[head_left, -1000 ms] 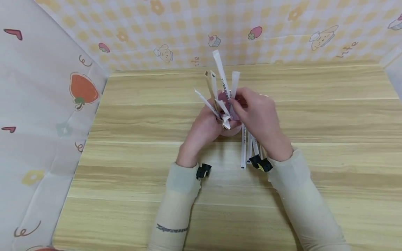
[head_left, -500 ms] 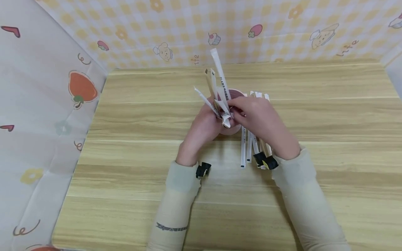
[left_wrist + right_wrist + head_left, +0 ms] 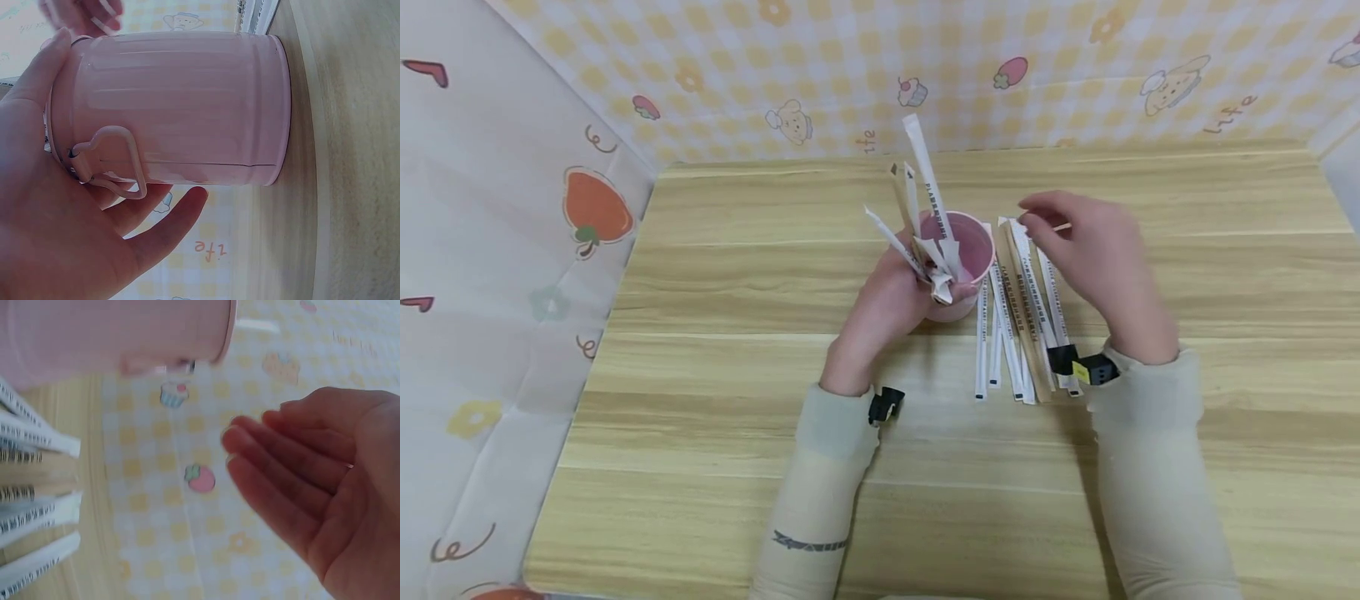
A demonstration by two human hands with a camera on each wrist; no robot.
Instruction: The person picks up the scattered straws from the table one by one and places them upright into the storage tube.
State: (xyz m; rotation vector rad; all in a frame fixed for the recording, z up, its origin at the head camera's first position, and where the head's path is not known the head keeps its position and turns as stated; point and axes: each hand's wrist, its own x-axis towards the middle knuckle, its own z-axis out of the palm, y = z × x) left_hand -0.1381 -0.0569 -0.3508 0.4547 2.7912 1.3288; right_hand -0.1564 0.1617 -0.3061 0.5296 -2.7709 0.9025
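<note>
Nearest: two cream fabric sleeves (image 3: 1153, 467), a small black device (image 3: 1101, 369) at each cuff. Left hand (image 3: 891, 292): fingers and thumb wrapped around a pink, ribbed cylindrical cup (image 3: 175, 106) with a side handle, upright on the light wood-grain table (image 3: 700, 417). Slim white and tan paper-wrapped straws (image 3: 928, 175) project at the cup's mouth. Printed, loose wrapped straws (image 3: 1021, 308) lie on the table just right of the cup. Right hand (image 3: 1093, 254): released, fingers loosely bent, near those straws' far ends. Farthest: a yellow-and-white checked backdrop (image 3: 850, 50).
</note>
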